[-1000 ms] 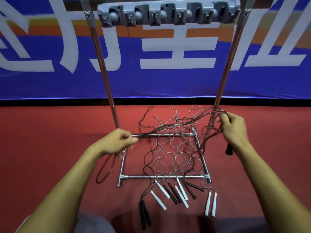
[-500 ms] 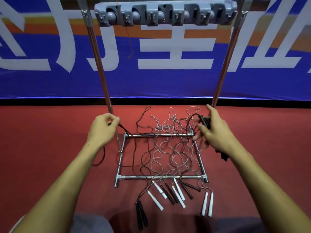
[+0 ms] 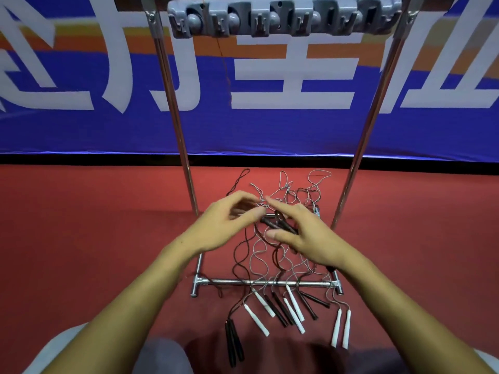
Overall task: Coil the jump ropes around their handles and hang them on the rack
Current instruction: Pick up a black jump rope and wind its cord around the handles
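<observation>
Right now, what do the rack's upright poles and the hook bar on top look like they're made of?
Upright poles: likely polished metal; thin, silvery, with bright streaks of reflection. Hook bar: probably moulded plastic; matte grey, with rounded knobs and shaped slots.

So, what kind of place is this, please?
Probably a sports hall or gym: a red sports floor, a large blue banner along the wall, and jump ropes lying under a metal rack.

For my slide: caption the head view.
Both hands, left hand and right hand, work black rope handles above floor ropes, below the empty hook bar.
</observation>
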Demonstrator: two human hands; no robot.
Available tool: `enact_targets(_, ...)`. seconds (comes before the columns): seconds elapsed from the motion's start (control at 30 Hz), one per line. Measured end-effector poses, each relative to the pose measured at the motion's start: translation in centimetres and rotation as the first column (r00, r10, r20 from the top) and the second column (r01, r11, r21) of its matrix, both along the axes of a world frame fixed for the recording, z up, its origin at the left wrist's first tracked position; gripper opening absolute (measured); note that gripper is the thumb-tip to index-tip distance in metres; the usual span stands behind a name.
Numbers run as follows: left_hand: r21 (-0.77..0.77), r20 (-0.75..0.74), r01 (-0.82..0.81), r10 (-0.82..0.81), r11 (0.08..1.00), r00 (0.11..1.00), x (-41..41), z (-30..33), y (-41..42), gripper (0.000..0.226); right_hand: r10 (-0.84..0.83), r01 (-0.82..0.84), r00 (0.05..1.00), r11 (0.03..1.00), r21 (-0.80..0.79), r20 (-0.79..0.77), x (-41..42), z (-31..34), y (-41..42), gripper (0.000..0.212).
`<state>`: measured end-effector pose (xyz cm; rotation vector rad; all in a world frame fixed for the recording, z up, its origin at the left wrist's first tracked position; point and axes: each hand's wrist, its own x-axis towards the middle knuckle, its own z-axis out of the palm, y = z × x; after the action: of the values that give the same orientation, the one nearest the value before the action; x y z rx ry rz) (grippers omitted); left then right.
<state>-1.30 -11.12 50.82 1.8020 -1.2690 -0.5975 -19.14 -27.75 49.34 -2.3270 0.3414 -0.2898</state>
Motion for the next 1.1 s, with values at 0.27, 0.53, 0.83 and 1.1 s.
enact_targets(0.27,-0.054,0.046,0.135,-0.132,0.989,0.99,-1.0,-1.2,-1.1,0.029,-0.002,-0.006,1.0,0.948,0.319,0.027,0.0,0.5,2.4,0.142)
enact_targets(0.53,-0.107,0.179,0.178,-0.158,0.978,0.971,-1.9,-0.8,-1.3,0.013,-0.01,-0.026,0.997,0.899,0.438,0.081,-0.4,0.9,2.9,0.141)
enact_targets(0.83,-0.204,-0.24,0.103,-0.152,0.974,0.959,-1.5,0.2,-1.8,0.009,-0.078,0.078,0.997,0.904,0.421,-0.018,-1.4,2.5,1.5,0.064)
enact_targets(1.1,-0.142,-0.279,0.113,-0.149,0.983,0.948,-2.4,0.3,-3.2,0.014,-0.076,0.099,0.994,0.91,0.403,-0.072,-1.0,3.1,0.5,0.02)
